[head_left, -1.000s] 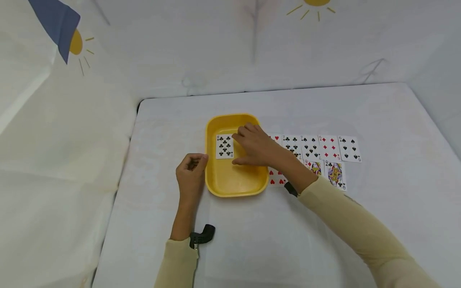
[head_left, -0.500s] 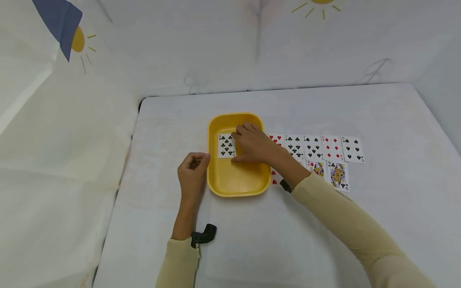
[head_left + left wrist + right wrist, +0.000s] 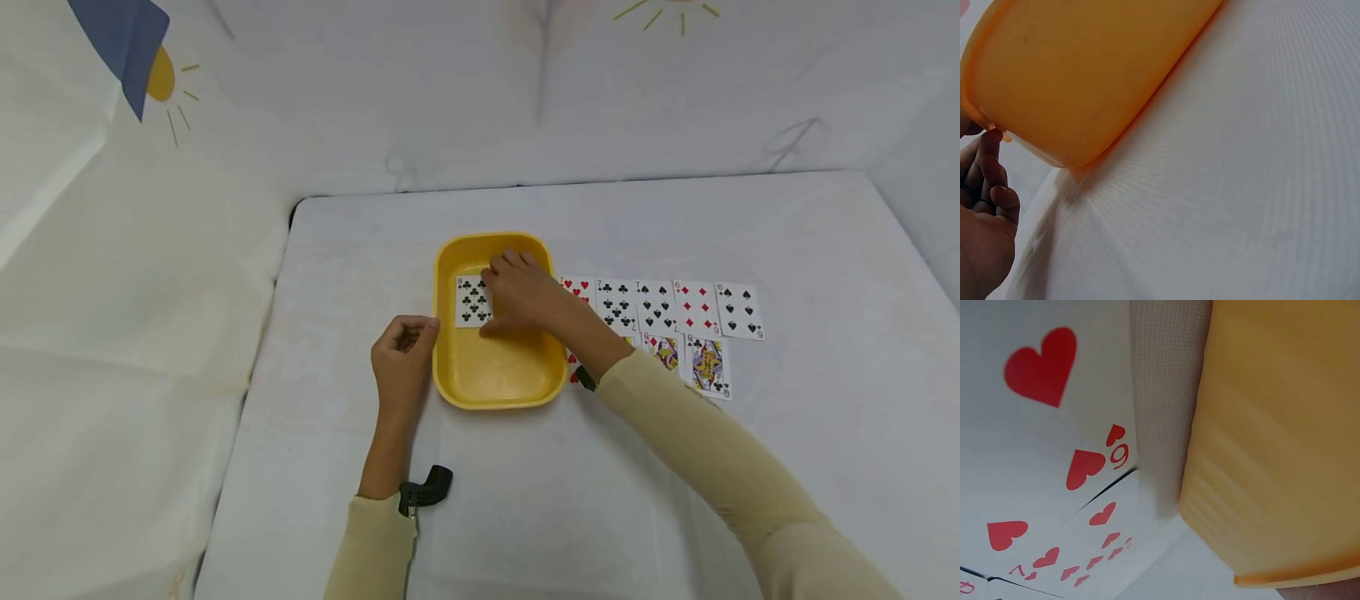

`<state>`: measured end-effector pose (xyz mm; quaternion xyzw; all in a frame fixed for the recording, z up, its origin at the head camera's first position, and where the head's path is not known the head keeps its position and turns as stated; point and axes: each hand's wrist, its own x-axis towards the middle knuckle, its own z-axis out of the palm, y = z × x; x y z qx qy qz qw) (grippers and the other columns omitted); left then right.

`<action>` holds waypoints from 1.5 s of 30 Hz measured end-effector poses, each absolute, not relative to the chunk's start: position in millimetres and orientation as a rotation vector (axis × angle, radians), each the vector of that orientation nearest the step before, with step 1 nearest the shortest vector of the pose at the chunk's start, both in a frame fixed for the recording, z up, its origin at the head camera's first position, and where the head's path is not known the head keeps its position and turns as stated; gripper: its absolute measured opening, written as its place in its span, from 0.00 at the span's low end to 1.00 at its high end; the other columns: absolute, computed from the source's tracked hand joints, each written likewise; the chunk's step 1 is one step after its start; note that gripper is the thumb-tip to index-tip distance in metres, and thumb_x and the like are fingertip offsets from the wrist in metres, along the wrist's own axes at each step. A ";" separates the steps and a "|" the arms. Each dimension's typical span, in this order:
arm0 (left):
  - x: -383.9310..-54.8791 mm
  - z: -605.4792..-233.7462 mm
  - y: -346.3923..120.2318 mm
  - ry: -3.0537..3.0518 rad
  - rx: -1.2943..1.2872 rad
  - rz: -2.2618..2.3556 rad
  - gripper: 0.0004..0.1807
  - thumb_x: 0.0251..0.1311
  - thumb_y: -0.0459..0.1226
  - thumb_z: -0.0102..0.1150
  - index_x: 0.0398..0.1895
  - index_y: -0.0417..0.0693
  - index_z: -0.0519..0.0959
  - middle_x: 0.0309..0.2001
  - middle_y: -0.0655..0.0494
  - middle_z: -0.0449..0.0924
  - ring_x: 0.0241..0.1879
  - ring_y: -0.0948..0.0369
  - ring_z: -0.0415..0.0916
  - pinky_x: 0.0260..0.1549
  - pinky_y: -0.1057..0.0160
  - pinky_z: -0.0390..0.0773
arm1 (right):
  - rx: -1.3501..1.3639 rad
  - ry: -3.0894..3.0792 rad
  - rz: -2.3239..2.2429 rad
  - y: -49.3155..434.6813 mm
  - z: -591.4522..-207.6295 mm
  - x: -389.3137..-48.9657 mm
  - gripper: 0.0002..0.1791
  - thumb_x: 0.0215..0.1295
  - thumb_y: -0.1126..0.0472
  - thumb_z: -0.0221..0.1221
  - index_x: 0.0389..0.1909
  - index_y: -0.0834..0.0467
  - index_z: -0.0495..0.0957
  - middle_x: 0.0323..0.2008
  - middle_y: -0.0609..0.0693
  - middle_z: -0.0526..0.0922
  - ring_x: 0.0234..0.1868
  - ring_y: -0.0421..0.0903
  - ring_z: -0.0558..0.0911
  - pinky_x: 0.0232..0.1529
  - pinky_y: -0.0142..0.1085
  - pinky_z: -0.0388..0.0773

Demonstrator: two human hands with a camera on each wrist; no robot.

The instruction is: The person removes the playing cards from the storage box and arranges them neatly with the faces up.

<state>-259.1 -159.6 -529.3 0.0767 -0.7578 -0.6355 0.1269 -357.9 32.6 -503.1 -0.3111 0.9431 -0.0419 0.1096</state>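
Note:
In the head view, a yellow plastic tray [image 3: 497, 375] stands on the table with an eight of clubs [image 3: 471, 302] lying inside it. My left hand [image 3: 403, 358] is at the tray's left side; thumb and finger pinch its rim, as the left wrist view shows at the tray [image 3: 1085, 69]. My right hand [image 3: 521, 292] reaches into the tray from the right. Its thumb and fingers stand apart at the card's right edge, overlapping the corners. The palm's underside is hidden. In the right wrist view a nine of hearts [image 3: 1041, 425] lies beside the tray wall [image 3: 1260, 450].
Right of the tray, playing cards lie in two rows: a seven of hearts [image 3: 576, 287], seven of clubs [image 3: 617, 304], seven of spades [image 3: 656, 307], six of diamonds [image 3: 697, 307], six of spades [image 3: 739, 311], and queens below, including a queen of clubs [image 3: 708, 367]. The right forearm covers some.
My right hand has shifted slightly left, its fingertips now overlapping the card's right edge. My left hand and the tray keep their places; the view has shifted a little.

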 end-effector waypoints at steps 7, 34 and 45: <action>-263.2 -547.0 -164.3 -2.197 0.210 -1.846 0.13 0.61 0.46 0.68 0.36 0.45 0.84 0.30 0.50 0.80 0.27 0.57 0.73 0.27 0.68 0.74 | -0.822 2.727 -0.122 27.6 -501.6 -361.8 0.41 0.50 0.29 0.68 0.49 0.59 0.76 0.47 0.53 0.69 0.51 0.52 0.61 0.56 0.45 0.57; -264.5 -545.7 -167.7 -2.209 0.223 -1.849 0.12 0.62 0.42 0.68 0.39 0.41 0.84 0.32 0.50 0.80 0.30 0.58 0.73 0.29 0.69 0.73 | -0.984 2.843 -0.089 46.5 -475.4 -339.3 0.49 0.49 0.29 0.69 0.61 0.62 0.74 0.54 0.56 0.72 0.56 0.55 0.63 0.60 0.49 0.57; -264.6 -546.6 -174.8 -2.205 0.206 -1.857 0.15 0.61 0.47 0.69 0.37 0.44 0.84 0.32 0.49 0.80 0.30 0.56 0.74 0.30 0.67 0.74 | -1.049 2.877 -0.138 64.2 -461.1 -317.9 0.48 0.50 0.29 0.68 0.60 0.61 0.74 0.48 0.54 0.72 0.54 0.54 0.63 0.56 0.48 0.59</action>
